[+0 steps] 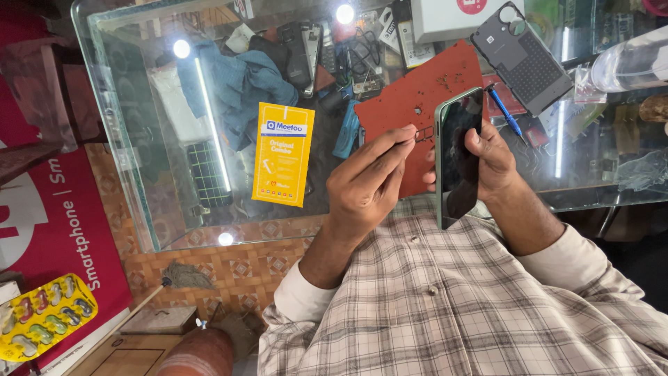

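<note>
The right hand (pixel 495 159) gripped the dark phone (pixel 459 157) on edge; beside the phone, the left hand (pixel 365 184) pinched closed on a thin pin (pixel 409 139).

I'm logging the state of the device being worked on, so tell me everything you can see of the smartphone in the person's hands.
The smartphone is a slim slab with a glossy black screen, dark and unlit, and a green frame with rounded corners. It is held on edge above the red work mat, screen turned right. The right hand grips it from the screen side; the left hand brings a small thin part to its frame edge. Its back is hidden.
</note>
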